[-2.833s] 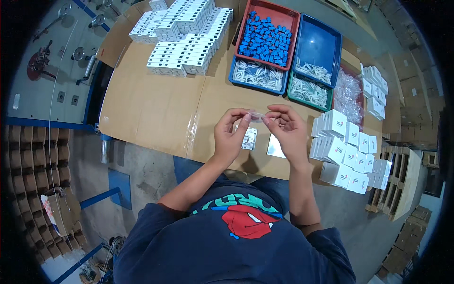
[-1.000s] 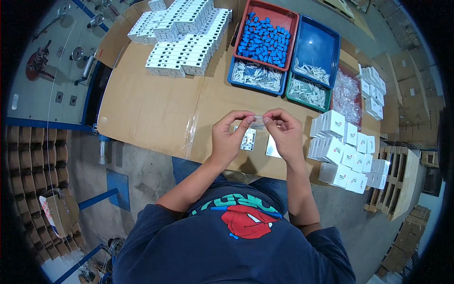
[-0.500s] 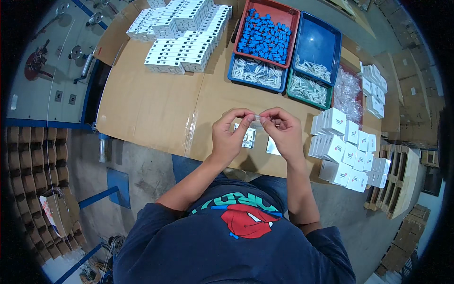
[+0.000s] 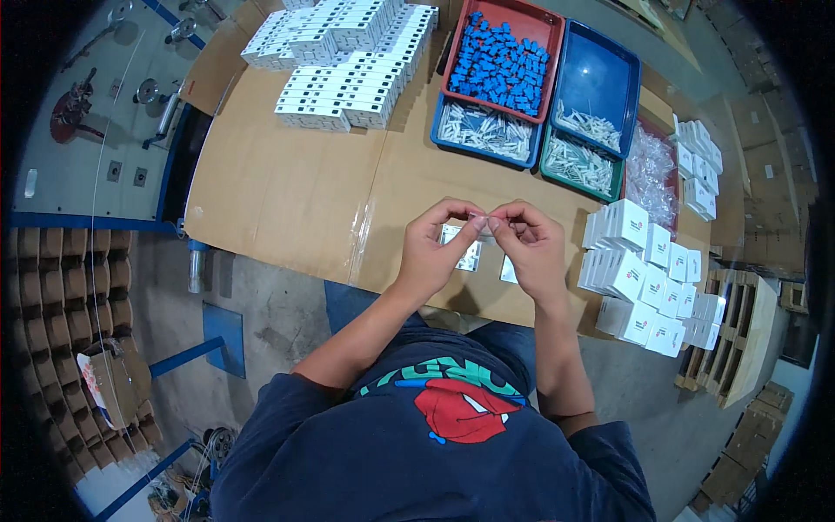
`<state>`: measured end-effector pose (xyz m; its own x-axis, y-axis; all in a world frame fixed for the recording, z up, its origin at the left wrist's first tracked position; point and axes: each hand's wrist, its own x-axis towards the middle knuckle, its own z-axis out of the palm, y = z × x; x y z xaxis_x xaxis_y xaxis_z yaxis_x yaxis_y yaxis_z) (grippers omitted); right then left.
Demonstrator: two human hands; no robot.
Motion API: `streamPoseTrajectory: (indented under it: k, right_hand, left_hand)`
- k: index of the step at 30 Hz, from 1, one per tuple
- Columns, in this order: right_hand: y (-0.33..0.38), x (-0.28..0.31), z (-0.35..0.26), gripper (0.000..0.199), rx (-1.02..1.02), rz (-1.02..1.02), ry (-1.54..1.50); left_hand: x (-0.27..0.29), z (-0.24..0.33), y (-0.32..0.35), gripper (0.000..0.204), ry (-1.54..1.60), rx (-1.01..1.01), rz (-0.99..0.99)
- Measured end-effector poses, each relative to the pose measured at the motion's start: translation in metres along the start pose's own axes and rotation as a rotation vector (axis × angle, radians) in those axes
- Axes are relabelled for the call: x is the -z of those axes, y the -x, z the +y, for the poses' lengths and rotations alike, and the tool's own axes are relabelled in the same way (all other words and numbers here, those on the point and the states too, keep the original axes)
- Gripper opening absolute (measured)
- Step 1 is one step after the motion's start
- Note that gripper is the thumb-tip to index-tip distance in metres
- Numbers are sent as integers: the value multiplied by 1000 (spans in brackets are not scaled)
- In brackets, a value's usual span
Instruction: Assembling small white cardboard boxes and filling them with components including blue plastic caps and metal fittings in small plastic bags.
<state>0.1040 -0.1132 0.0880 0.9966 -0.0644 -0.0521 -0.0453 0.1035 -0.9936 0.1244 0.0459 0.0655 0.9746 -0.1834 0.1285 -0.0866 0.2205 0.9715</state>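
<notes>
We look down from head height at our own two bare hands, raised together over a cardboard-covered surface (image 4: 287,187). The left hand (image 4: 432,248) and the right hand (image 4: 532,245) meet at the fingertips, and each grip is closed in a pinch on one end of a small clear packet (image 4: 481,221) held between them, just above the surface. The packet is tiny in this view; it may be a plastic sleeve or a small bag, and we cannot tell what is inside it.

On the surface directly beneath the hands lie a small flat packet with dark marks (image 4: 464,252) and a white card (image 4: 509,270), partly hidden by the right hand.

Farther away sit a red tray of blue parts (image 4: 504,61), a blue tray of white parts (image 4: 483,130), a second blue tray (image 4: 600,87) that is nearly bare, and a green tray of white parts (image 4: 578,165). Stacks of small white boxes stand at the far left (image 4: 348,61) and close on the right (image 4: 644,278).

We judge the step in hand to be opening or closing the packet. The next move calls for a steady pull or press from both pinches, with the packet kept level.
</notes>
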Motion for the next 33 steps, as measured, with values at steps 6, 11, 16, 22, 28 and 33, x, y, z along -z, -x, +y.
streamPoseTrajectory:
  k: [6, 11, 16, 22, 28, 33]
  right_hand:
    - [-2, 0, 5, 6, -17, 17, 30]
    - [-11, 6, 8, 8, -92, -29, 59]
    - [-14, 16, 28, 12, -243, -130, 35]
    - [0, 27, 66, 20, -319, -201, -29]
    - [15, 40, 122, 15, -423, -203, 178]
    - [19, 33, 121, 13, -143, -168, 738]
  left_hand:
    - [4, -2, -5, 12, -114, -5, -1]
    - [13, -18, -11, 14, 55, 147, -21]
    - [27, -33, -16, 26, -95, 113, -123]
    - [63, -75, 0, 41, -78, 373, -357]
    - [61, -104, 16, 22, -307, 298, -338]
    - [56, -119, 22, 19, -467, 36, -320]
